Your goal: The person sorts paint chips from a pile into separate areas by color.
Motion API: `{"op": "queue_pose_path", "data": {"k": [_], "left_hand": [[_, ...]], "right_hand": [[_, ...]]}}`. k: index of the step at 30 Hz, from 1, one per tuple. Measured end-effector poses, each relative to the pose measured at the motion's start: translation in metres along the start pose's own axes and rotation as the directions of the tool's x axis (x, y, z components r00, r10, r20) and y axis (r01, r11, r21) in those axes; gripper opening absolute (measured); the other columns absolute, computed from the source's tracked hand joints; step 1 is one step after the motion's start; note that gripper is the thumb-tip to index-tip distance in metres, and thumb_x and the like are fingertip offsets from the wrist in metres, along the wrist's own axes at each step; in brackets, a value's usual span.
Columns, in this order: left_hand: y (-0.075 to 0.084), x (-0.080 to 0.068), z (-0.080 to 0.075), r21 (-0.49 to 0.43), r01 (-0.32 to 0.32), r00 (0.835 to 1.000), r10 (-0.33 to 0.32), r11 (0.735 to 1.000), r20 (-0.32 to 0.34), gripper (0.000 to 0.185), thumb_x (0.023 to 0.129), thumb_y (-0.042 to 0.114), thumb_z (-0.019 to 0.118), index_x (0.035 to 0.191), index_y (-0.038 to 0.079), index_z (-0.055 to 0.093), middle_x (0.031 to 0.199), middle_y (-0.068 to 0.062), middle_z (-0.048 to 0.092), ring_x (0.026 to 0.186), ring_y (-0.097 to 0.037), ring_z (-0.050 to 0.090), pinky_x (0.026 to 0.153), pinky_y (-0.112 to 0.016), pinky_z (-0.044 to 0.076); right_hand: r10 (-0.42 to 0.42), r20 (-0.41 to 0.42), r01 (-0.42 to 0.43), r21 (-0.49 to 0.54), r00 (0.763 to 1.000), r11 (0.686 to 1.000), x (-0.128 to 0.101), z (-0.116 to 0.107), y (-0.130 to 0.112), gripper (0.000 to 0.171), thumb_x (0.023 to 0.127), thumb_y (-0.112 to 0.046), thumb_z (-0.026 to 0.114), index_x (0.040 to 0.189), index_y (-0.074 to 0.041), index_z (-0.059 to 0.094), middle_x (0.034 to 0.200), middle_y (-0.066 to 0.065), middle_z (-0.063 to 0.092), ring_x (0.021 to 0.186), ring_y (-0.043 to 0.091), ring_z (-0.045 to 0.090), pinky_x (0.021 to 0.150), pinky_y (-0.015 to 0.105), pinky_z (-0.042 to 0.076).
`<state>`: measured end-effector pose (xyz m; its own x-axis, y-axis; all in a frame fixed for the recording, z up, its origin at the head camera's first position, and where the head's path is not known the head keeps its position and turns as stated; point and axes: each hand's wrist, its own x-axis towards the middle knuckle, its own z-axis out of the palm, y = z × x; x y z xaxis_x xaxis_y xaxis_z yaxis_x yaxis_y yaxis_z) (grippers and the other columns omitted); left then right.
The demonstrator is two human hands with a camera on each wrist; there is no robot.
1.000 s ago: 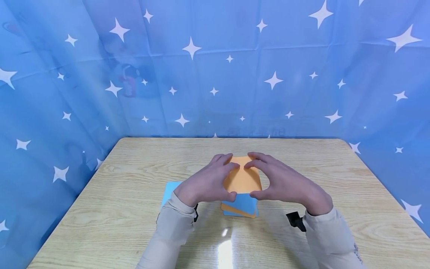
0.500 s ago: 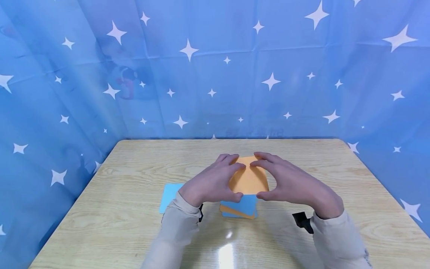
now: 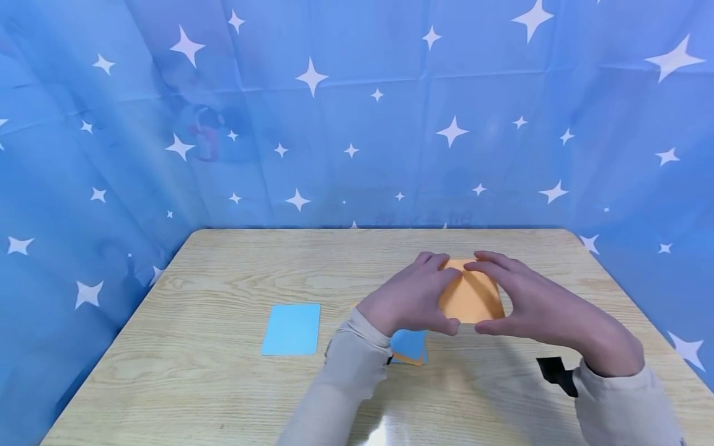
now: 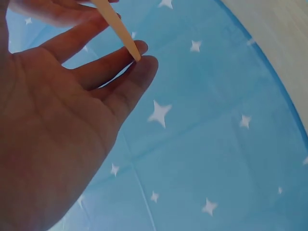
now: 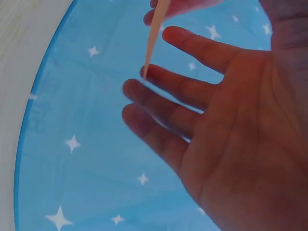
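An orange square card (image 3: 473, 303) is held up above the table between both hands. On its left side my left hand (image 3: 414, 300) grips it with curled fingers at the far edge and the thumb near the front edge. Opposite, my right hand (image 3: 538, 306) holds the right side in much the same way. Both wrist views show the card (image 4: 119, 31) nearly edge-on at the fingertips; the right wrist view has it as a thin orange strip (image 5: 154, 41). Behind the left wrist, partly hidden, lies a small pile of overlapping blue and orange cards (image 3: 409, 342).
A single blue square card (image 3: 291, 329) lies flat on the wooden table (image 3: 234, 396), left of the pile. Blue cloth with white stars (image 3: 357, 111) hangs behind the table's far edge and along both sides.
Both hands have moved to the right together, carrying the orange card away from over the pile. The blue card on the left is now fully uncovered.
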<state>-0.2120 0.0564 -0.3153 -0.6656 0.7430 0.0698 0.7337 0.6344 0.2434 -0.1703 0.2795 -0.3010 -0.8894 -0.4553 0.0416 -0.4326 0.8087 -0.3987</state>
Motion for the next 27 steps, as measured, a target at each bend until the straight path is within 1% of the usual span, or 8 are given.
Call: {"op": "queue_pose_path", "data": {"k": [3,5,7,10,14,18,24,27], "left_hand": [[0.01,0.012,0.007,0.037,-0.02,1.0,0.019,0.999,0.006,0.058,0.086,0.043,0.074,0.137,0.019,0.06,0.139,-0.001,0.052,0.126,-0.017,0.043,0.084,-0.019,0.043],[0.015,0.02,0.011,0.054,-0.017,1.0,0.016,0.998,0.016,0.057,0.085,0.044,0.074,0.134,0.02,0.06,0.136,0.001,0.052,0.122,-0.016,0.043,0.082,-0.018,0.043],[0.019,0.026,0.017,0.051,-0.01,1.0,0.009,0.999,0.029,0.055,0.084,0.045,0.075,0.132,0.022,0.061,0.134,0.002,0.052,0.119,-0.015,0.043,0.08,-0.018,0.043],[0.024,0.035,0.027,0.027,0.001,0.998,-0.003,1.0,0.057,0.052,0.083,0.045,0.076,0.129,0.025,0.061,0.128,0.005,0.052,0.113,-0.013,0.042,0.076,-0.017,0.043],[0.026,0.044,0.042,0.006,0.015,0.996,-0.016,1.0,0.091,0.052,0.082,0.046,0.078,0.127,0.027,0.061,0.121,0.007,0.053,0.11,-0.012,0.042,0.074,-0.017,0.043],[0.028,0.05,0.055,0.024,0.035,0.992,-0.037,0.999,0.119,0.059,0.08,0.044,0.082,0.132,0.028,0.059,0.123,0.007,0.053,0.11,-0.011,0.043,0.076,-0.017,0.045],[0.029,0.053,0.073,0.072,0.087,0.975,-0.1,0.994,0.201,0.062,0.078,0.042,0.084,0.133,0.027,0.06,0.118,0.007,0.054,0.107,-0.01,0.046,0.078,-0.017,0.046],[0.029,0.055,0.079,0.086,0.107,0.97,-0.123,0.991,0.211,0.063,0.079,0.042,0.083,0.135,0.026,0.059,0.119,0.007,0.055,0.109,-0.011,0.047,0.079,-0.018,0.047]], "right_hand": [[0.025,0.01,-0.025,-0.012,1.0,1.0,-0.004,-0.001,0.01,0.085,0.077,-0.038,0.09,0.148,-0.011,0.05,0.156,0.023,0.038,0.139,0.049,0.038,0.096,0.063,0.048],[0.035,0.017,-0.034,-0.021,0.999,0.999,-0.006,-0.001,0.016,0.086,0.076,-0.035,0.09,0.147,-0.009,0.05,0.154,0.026,0.04,0.136,0.05,0.039,0.095,0.061,0.049],[0.056,0.03,-0.055,-0.03,0.998,0.998,-0.007,0.0,0.022,0.086,0.075,-0.032,0.091,0.146,-0.007,0.051,0.153,0.027,0.04,0.133,0.05,0.042,0.092,0.058,0.05],[0.095,0.06,-0.093,-0.038,0.994,0.995,-0.009,0.003,0.03,0.086,0.072,-0.029,0.092,0.144,-0.006,0.052,0.151,0.029,0.041,0.123,0.046,0.048,0.084,0.049,0.051],[0.122,0.096,-0.118,-0.046,0.988,0.992,-0.008,0.01,0.038,0.087,0.068,-0.023,0.094,0.141,-0.002,0.053,0.145,0.03,0.045,0.105,0.036,0.053,0.075,0.04,0.049],[0.128,0.119,-0.12,-0.069,0.985,0.99,-0.003,0.02,0.044,0.087,0.063,-0.015,0.095,0.138,0.001,0.054,0.137,0.027,0.051,0.097,0.033,0.054,0.073,0.043,0.051],[0.208,0.223,-0.197,-0.072,0.952,0.978,0.007,0.037,0.048,0.087,0.063,-0.011,0.095,0.138,0.0,0.053,0.134,0.022,0.052,0.097,0.033,0.054,0.073,0.045,0.054],[0.212,0.235,-0.2,-0.074,0.949,0.977,0.009,0.042,0.051,0.087,0.062,-0.01,0.094,0.138,0.0,0.053,0.134,0.022,0.052,0.098,0.034,0.053,0.074,0.046,0.054]]}}
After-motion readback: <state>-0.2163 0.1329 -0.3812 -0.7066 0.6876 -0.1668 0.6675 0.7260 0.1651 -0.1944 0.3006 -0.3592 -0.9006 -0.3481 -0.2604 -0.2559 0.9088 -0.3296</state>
